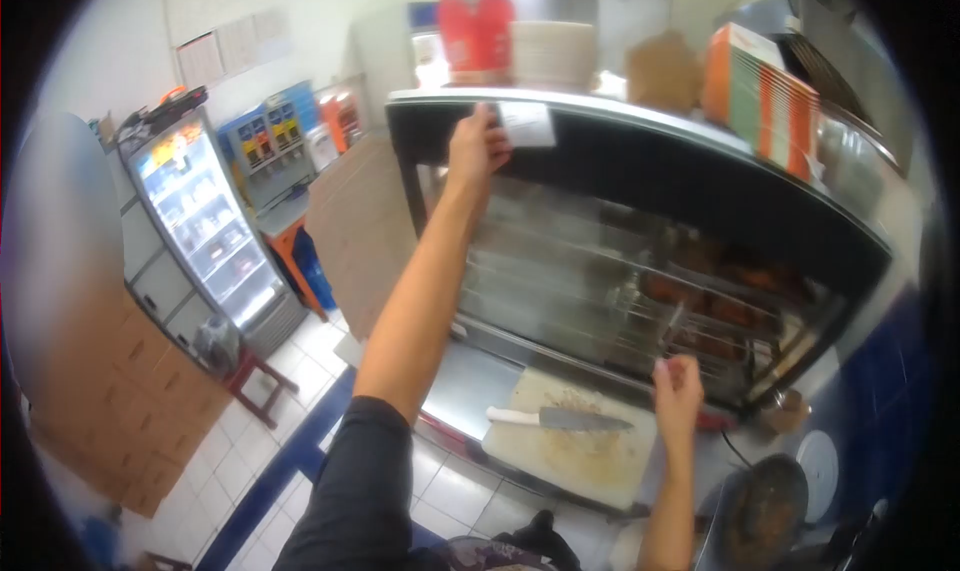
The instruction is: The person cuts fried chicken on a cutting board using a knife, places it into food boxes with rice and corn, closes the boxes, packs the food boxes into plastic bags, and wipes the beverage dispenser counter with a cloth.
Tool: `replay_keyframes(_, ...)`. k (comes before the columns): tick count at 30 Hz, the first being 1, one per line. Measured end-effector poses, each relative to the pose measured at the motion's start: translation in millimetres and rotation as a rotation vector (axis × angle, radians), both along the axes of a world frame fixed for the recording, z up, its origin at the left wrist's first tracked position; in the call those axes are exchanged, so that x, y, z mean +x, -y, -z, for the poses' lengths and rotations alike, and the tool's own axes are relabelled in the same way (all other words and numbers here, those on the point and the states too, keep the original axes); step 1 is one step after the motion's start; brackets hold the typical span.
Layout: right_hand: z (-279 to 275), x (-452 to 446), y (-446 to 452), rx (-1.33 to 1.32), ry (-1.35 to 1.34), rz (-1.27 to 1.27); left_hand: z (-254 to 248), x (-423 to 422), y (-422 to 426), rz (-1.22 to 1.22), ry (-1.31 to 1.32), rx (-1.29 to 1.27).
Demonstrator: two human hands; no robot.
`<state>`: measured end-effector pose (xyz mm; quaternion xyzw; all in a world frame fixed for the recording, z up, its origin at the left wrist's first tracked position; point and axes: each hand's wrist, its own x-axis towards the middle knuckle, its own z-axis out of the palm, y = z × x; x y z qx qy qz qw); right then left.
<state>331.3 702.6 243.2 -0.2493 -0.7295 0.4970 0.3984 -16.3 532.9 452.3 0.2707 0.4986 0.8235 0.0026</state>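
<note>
My left hand (479, 149) is raised to the black upper panel (620, 146) of a glass-fronted food cabinet, its fingers curled beside a white paper label (528, 125). What those fingers grip, if anything, is hidden. Lower down, my right hand (679, 386) is closed in a pinch in front of the cabinet's right side. A slim metallic thing (674, 323) rises just above its fingertips, too blurred to name. Behind the cabinet front, browned food (735, 296) sits on wire racks. Below lies a stained cutting board (570, 461) with a white-handled knife (585, 421) on it.
A dark pan (765, 501) with food stands at the lower right, near a white lid (818, 474). An orange-striped box (760, 101) rests on the cabinet. To the left are a lit display fridge (210, 216), a red stool (258, 381) and cardboard boxes (130, 401).
</note>
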Motion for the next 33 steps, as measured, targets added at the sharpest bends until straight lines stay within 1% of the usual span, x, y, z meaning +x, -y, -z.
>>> replay_keyframes(1,-8.5,-22.7,-12.2,0.109,-0.022,0.066,-2.8,-2.9,1.1,0.091,0.055,0.000)
replay_keyframes(2,-11.8,-40.6,-22.4,0.215,-0.044,0.137,-5.4,-1.6,1.7,0.081,0.081,-0.012)
replay_keyframes(3,-9.2,-54.4,-32.9,0.205,-0.044,0.124,-7.0,-0.3,2.2,0.067,0.083,-0.021)
replay_keyframes(5,1.0,-71.8,-53.4,0.436,0.018,0.252,-13.3,11.8,3.6,0.015,0.062,-0.121)
replay_keyframes(7,19.6,-79.5,-66.3,0.429,0.058,0.310,-14.2,10.8,3.5,-0.033,-0.020,-0.213)
replay_keyframes(8,23.1,-79.3,-68.8,0.507,0.104,0.372,-11.7,4.2,4.7,-0.065,-0.043,-0.256)
replay_keyframes(9,23.8,-74.4,-73.3,0.632,0.167,0.383,-17.1,17.2,0.6,-0.101,-0.052,-0.283)
replay_keyframes(10,23.9,-72.4,-79.1,0.777,0.126,0.393,-13.7,2.9,1.2,-0.034,-0.071,-0.264)
replay_keyframes(11,32.8,-72.2,-86.7,0.830,0.104,0.407,-14.0,1.0,-2.2,-0.010,-0.058,-0.221)
replay_keyframes(13,31.3,-61.7,-99.0,0.862,0.020,0.405,-16.0,2.4,-6.6,0.015,-0.008,-0.133)
replay_keyframes(14,27.3,-50.6,-107.5,0.858,0.027,0.455,-18.8,11.5,-10.9,0.009,0.003,-0.119)
replay_keyframes(16,21.1,-21.7,-117.3,0.928,0.166,0.531,-19.3,13.5,-11.2,0.019,0.011,-0.105)
replay_keyframes(19,24.1,19.8,-153.1,0.946,0.201,0.629,-12.6,0.5,-3.0,0.055,0.004,-0.117)
replay_keyframes(21,19.1,45.0,-169.9,0.916,0.175,0.667,-11.6,0.0,-4.7,0.024,0.004,-0.093)
replay_keyframes(23,8.6,71.6,-176.1,0.887,0.244,0.712,-13.1,7.2,-6.4,0.036,-0.002,-0.090)
replay_keyframes(25,5.7,91.8,-181.4,0.883,0.377,0.749,-9.1,-3.0,-1.8,0.031,0.021,-0.085)
replay_keyframes(26,3.5,100.4,-181.0,0.876,0.382,0.787,-7.3,-3.6,-2.9,0.046,0.020,-0.074)
replay_keyframes(28,-4.1,121.1,-175.3,0.794,0.665,0.790,-2.9,-15.2,-2.9,0.096,0.004,-0.040)
replay_keyframes(29,-10.9,131.6,-171.3,0.774,0.674,0.818,-1.3,-14.4,-1.1,0.108,0.008,-0.017)
replay_keyframes(30,-13.6,139.4,-164.0,0.666,0.782,0.763,-1.0,-5.3,1.7,0.149,0.006,0.019)
replay_keyframes(31,-7.6,148.0,-147.4,0.552,0.886,0.702,6.1,1.7,6.2,0.176,0.006,-0.008)
replay_keyframes(32,1.4,158.4,-121.6,0.521,0.901,0.718,16.7,10.0,10.6,0.218,-0.047,0.092)
replay_keyframes(33,11.6,168.1,-94.7,0.531,0.847,0.683,28.9,17.1,13.2,0.261,-0.096,0.197)
